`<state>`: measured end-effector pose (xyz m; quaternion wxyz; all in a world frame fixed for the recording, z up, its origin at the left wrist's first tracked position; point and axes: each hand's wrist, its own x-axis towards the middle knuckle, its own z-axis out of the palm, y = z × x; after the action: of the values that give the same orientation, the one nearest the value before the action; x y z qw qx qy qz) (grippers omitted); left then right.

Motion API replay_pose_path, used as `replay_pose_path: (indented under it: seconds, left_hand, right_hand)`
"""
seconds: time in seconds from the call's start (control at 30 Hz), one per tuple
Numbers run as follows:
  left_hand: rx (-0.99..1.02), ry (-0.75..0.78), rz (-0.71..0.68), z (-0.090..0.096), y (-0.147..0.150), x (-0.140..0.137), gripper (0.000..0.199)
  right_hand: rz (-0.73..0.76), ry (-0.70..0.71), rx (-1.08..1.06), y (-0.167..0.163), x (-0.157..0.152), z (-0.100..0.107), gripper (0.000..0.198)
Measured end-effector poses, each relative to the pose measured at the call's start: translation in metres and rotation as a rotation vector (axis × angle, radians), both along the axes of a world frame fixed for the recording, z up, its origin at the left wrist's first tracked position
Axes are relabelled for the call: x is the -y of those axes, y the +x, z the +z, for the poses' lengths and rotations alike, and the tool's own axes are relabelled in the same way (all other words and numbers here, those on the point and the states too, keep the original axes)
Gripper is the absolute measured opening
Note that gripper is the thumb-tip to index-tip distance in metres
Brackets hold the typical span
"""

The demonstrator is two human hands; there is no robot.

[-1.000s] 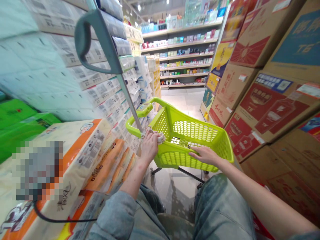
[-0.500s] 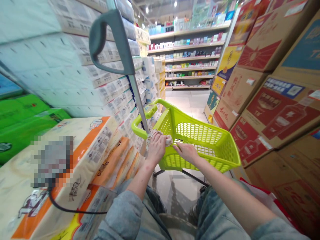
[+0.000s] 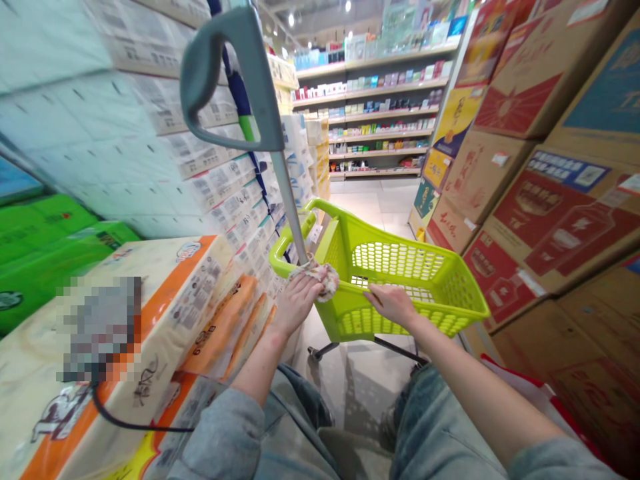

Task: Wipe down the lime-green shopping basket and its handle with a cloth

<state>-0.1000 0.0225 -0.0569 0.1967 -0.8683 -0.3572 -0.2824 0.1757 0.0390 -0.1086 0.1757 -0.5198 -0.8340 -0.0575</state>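
A lime-green shopping cart with perforated basket walls stands in front of my knees. My left hand holds a crumpled pale, patterned cloth against the cart's near rim, by the handle corner. My right hand is closed around the same rim, a little farther right. A grey D-shaped grip tops a metal pole that slants down to the cart near the cloth; its lower end is hidden.
Packs of paper goods are stacked at my left, with a blurred-out device and black cable on top. Cardboard cartons rise at my right. Stocked shelves stand across the aisle's far end.
My left hand and the cloth have moved slightly left and down in view. My right hand has slid right along the rim. The cart and grey grip appear shifted slightly right.
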Motion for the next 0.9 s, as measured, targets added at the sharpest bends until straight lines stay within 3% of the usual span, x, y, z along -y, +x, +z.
replay_pose_path:
  seconds: [0.23, 0.37, 0.47, 0.67, 0.9]
  left_hand:
    - [0.182, 0.030, -0.089, 0.002, 0.003, -0.002, 0.016]
    - [0.364, 0.078, -0.007, -0.005, -0.011, -0.011, 0.015]
    - [0.485, 0.115, 0.077, 0.001, -0.029, -0.018, 0.019]
    - [0.347, 0.002, 0.211, 0.026, -0.033, -0.024, 0.039]
    - [0.236, -0.068, 0.247, 0.029, -0.002, -0.019, 0.021]
  right_hand:
    - [-0.004, -0.024, -0.020, 0.001, 0.004, 0.003, 0.039]
    - [-0.010, -0.037, -0.028, -0.001, 0.004, 0.004, 0.038]
    - [-0.018, -0.035, -0.028, 0.001, 0.004, 0.004, 0.038]
    - [-0.031, -0.045, -0.036, 0.001, 0.004, 0.005, 0.039]
    - [-0.045, -0.035, -0.005, 0.001, 0.005, 0.006, 0.037]
